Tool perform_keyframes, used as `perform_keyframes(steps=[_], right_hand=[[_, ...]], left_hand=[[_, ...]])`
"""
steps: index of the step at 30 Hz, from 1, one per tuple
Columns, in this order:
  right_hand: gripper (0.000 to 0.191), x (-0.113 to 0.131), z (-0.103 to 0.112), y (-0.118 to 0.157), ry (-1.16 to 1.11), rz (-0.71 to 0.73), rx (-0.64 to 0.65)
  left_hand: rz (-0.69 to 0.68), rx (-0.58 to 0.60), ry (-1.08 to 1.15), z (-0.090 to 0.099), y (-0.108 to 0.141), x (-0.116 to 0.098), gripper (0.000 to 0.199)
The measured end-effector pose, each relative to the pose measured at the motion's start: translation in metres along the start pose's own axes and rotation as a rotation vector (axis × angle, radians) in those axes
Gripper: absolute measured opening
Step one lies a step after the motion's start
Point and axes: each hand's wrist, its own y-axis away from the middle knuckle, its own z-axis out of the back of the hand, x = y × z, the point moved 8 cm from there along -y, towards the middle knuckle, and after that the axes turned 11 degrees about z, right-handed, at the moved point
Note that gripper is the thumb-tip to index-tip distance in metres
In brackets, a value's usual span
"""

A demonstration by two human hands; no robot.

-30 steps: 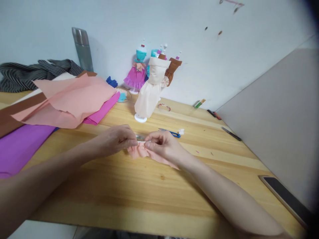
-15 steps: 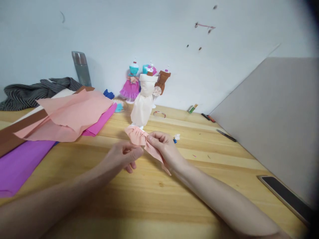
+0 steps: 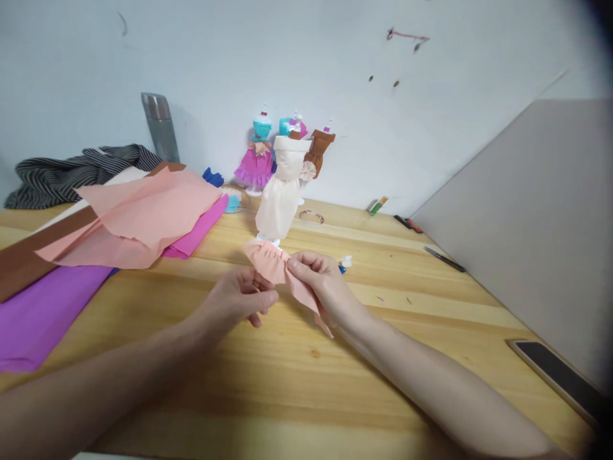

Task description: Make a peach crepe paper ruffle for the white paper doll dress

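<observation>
A peach strip of what looks like crepe paper (image 3: 271, 260), gathered into small pleats along its upper edge, is pinched between the thumb and fingers of my right hand (image 3: 320, 281). Its loose end hangs down below that hand. My left hand (image 3: 246, 297) is just under the strip's left part, fingers curved and apart, holding nothing; whether a fingertip touches the paper I cannot tell. Directly behind the strip, a small dress form in a cream paper dress (image 3: 282, 191) stands on a white base.
Peach sheets (image 3: 158, 214) lie over brown, white, magenta and purple (image 3: 52, 319) ones at left, beside striped cloth (image 3: 81, 169) and a bottle (image 3: 160, 128). Other dressed forms (image 3: 256, 163) stand by the wall. A bracelet (image 3: 312, 217), craft knife (image 3: 444, 259) and phone (image 3: 555, 377) lie to the right.
The view has shifted slightly, so everything sits a little to the right. My left fingers have opened a bit beneath the strip; my right hand keeps its pinch.
</observation>
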Motion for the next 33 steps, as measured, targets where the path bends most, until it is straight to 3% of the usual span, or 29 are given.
perform_keyframes(steps=[5,12,17,25,27,29,33], right_hand=[[0.035,-0.006,-0.012,0.006,-0.023,-0.025,0.084],[0.035,0.000,0.002,0.002,0.084,0.024,-0.003],[0.034,-0.006,-0.004,0.004,0.020,-0.002,0.045],[0.033,-0.006,-0.004,0.005,0.073,0.020,0.057],[0.034,-0.005,-0.003,0.004,0.078,0.024,0.043],[0.036,-0.004,0.000,0.002,0.106,0.029,0.018],[0.035,-0.005,0.002,-0.001,0.183,0.054,0.032]], left_hand=[[-0.030,0.117,-0.045,-0.010,0.000,-0.003,0.025],[0.096,0.093,-0.073,-0.008,-0.003,0.013,0.020],[-0.008,0.075,0.034,-0.004,-0.001,0.000,0.030],[0.029,0.135,0.128,-0.007,-0.004,0.006,0.025],[0.081,0.158,0.035,-0.009,-0.003,0.008,0.024],[0.147,0.234,-0.205,-0.008,0.002,0.008,0.021],[0.221,0.570,-0.798,0.005,0.030,-0.001,0.024]])
